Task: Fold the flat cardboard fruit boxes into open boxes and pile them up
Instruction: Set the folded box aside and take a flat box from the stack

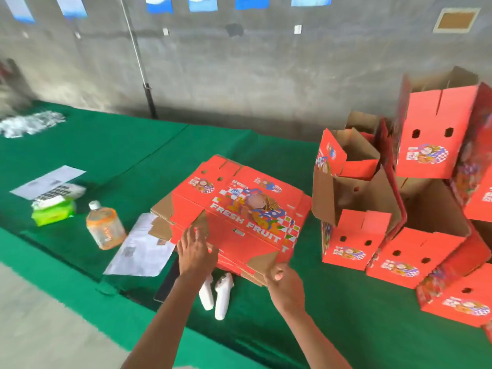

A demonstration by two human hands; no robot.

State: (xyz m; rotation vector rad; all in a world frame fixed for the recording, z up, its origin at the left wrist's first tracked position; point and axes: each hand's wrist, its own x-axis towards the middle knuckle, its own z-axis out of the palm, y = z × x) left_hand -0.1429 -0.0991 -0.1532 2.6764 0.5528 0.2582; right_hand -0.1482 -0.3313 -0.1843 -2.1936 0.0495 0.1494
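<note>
Green cloth (111,145) covers the long table in front of us, with a bare grey concrete wall (239,75) behind it. Near the table's front edge lies a stack of flat boxes (239,209), red with "FRESH FRUIT" printed across the top sheet. Our left hand (195,251) rests on the near left part of the top sheet with its fingers spread and straight, pressing down rather than gripping. Our right hand (286,284) pinches the brown flap at the stack's near right corner, thumb on top and fingers curled beneath. To the right, well apart from the stack, folded boxes (415,187) stand piled on one another, some upright, some tipped on their sides with open mouths showing brown insides. Left of the stack we see a drink bottle (105,226), a sheet of paper (141,246) partly under the stack, and a green packet (52,213). Two white objects (215,296) lie just below the stack between our arms.
</note>
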